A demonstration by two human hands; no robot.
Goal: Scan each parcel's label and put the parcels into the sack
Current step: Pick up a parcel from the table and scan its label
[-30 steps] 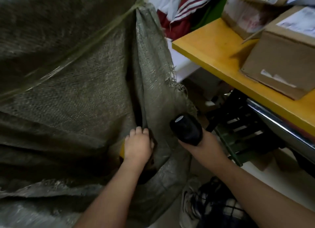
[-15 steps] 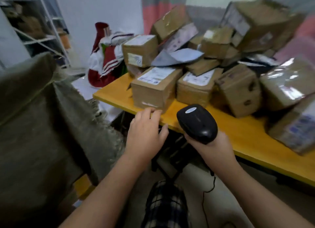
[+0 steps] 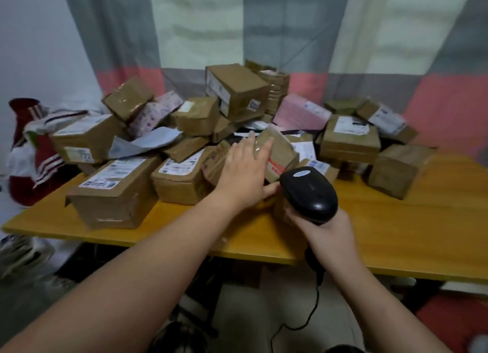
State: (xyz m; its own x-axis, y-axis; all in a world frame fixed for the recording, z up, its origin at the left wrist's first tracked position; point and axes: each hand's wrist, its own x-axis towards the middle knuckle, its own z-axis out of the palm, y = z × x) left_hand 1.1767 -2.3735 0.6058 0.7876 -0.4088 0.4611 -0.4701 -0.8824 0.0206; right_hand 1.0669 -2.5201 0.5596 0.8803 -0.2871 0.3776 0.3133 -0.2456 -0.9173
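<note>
Left hand (image 3: 244, 171) is laid over a tape-wrapped brown parcel (image 3: 280, 151) at the front of the pile: fingers spread flat on its top face, thumb hooked under its near edge by the red print. Contact is clear, but it's a loose hold, fingers not curled round (can't tell if the parcel is lifted off the ones beneath). The parcel sits tilted, far end higher.

Right hand (image 3: 326, 229) is wrapped around the handle of a black barcode scanner (image 3: 307, 191), head pointing away from the camera toward the pile, just right of the held parcel and nearly touching it. Scanner cable (image 3: 315, 297) hangs from the handle toward the floor.

Yellow surface (image 3: 396, 228) carries a heap of cardboard parcels, most with white labels: a long box (image 3: 113, 191) at the near left corner, label up; a squarer one (image 3: 182, 179) right of it; a big box (image 3: 236, 92) perched at the top of the heap; a pink mailer (image 3: 301, 113) behind the held parcel; a plain box (image 3: 396, 170) off to the right, apart from the rest.

Sack isn't in view. A red-and-white striped bag (image 3: 34, 154) sits left of the surface. Grey, white and pink curtain (image 3: 264, 30) behind.
</note>
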